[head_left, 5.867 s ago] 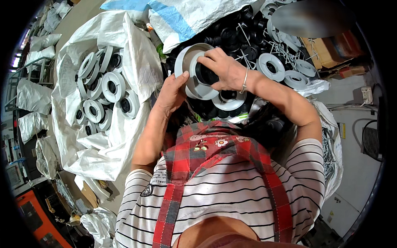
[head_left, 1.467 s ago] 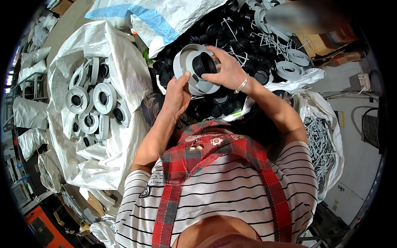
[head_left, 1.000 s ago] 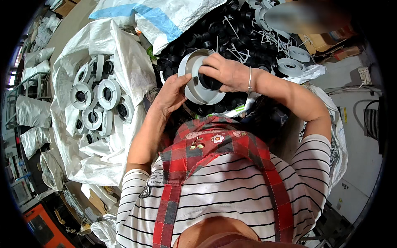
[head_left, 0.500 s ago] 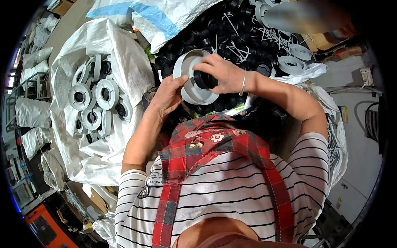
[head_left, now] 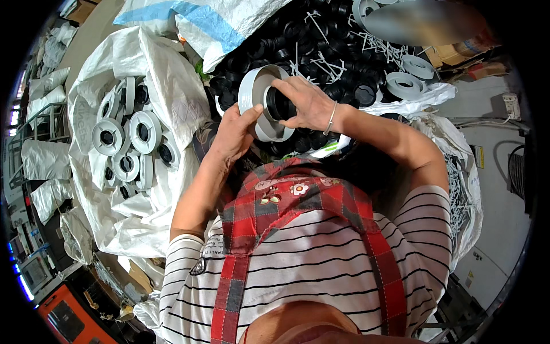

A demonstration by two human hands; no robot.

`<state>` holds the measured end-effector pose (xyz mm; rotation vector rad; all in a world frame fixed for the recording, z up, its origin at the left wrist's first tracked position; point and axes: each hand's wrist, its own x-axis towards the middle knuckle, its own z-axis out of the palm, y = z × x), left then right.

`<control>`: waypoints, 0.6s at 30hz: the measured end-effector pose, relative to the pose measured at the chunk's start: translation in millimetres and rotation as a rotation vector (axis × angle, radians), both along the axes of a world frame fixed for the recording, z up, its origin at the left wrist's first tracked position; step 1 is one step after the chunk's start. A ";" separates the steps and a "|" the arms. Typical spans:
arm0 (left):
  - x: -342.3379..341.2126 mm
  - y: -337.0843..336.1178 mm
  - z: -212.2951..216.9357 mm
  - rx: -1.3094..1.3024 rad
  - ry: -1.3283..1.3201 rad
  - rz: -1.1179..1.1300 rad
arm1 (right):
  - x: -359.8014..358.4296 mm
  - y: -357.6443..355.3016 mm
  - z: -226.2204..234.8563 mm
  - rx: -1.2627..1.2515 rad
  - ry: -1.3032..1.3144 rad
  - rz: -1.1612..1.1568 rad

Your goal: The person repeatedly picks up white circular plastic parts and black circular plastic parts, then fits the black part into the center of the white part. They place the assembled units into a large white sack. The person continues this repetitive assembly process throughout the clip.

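My left hand (head_left: 237,129) grips the rim of a round grey plastic flanged ring (head_left: 247,96), thumb pressed on its inner face. The ring is tilted, its open side toward my right. My right hand (head_left: 306,103) has its fingers wrapped round a black ribbed cap (head_left: 278,105), which sits against the middle of the grey ring. How far the cap goes into the ring's hole is hidden. Behind both hands lies a heap of black caps (head_left: 338,92).
At left a white woven sack (head_left: 189,103) holds several grey rings with black centres (head_left: 144,132). Loose grey rings (head_left: 405,86) and thin grey plastic sprues (head_left: 326,69) lie on the heap. A blue-striped white sack (head_left: 212,28) is at the back, a grey cabinet (head_left: 487,229) at right.
The black cap now sits straighter against the middle of the grey ring, and my right hand has turned slightly with it. The ring has tipped a little; my left hand keeps its grip.
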<state>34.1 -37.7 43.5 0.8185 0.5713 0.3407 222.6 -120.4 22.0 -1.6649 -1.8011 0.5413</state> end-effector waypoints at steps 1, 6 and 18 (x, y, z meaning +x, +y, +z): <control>5.1 -2.8 6.6 -0.004 0.030 0.042 | 0.7 0.6 -2.8 -0.024 0.047 -0.017; -8.7 -8.9 7.6 0.634 0.325 0.189 | 26.4 7.7 7.3 -1.105 1.162 0.115; -79.6 94.0 32.8 1.021 0.395 0.955 | 293.1 -109.9 -130.5 -1.135 -0.558 -0.672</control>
